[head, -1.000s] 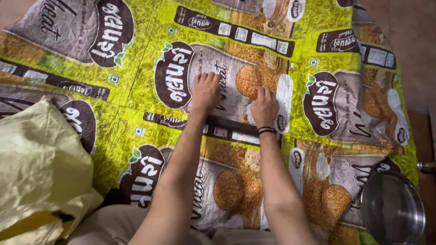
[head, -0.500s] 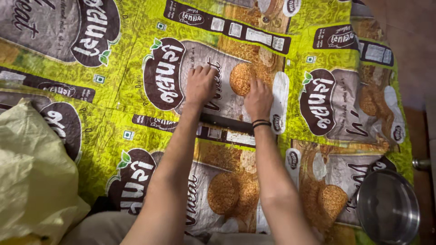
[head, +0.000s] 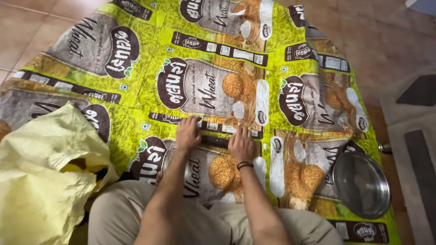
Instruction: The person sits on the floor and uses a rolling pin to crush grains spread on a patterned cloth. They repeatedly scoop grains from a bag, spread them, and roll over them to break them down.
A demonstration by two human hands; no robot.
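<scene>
A large mat (head: pixel 136 68) stitched from green-and-brown printed grain sacks covers most of the frame, spread over a tiled floor (head: pixel 381 41). Both hands lie on it just below the centre, side by side but apart. The left hand (head: pixel 188 132) is open, palm down, fingers flat on a dark printed band; the right hand (head: pixel 241 144), a dark band at its wrist, is likewise spread flat and grips nothing.

The mat looks like thin woven plastic — light, limp and somewhat slick, likely to crease and slide on the tiles rather than hold a shape. Pressing with flat palms suits it for smoothing; to shift it, a pinch at an edge or along a stitched seam would probably hold better than the glossy middle.

A pale yellow sack (head: pixel 45 181) sits bunched at lower left, its mouth slack and partly open. A round steel pan (head: pixel 361 183) rests on the mat at lower right, well apart from both hands.

Against the earlier pictures, the hands now lie nearer the person's knees (head: pixel 118 213), one printed panel lower, and more of the mat and the floor shows at the top and right.
</scene>
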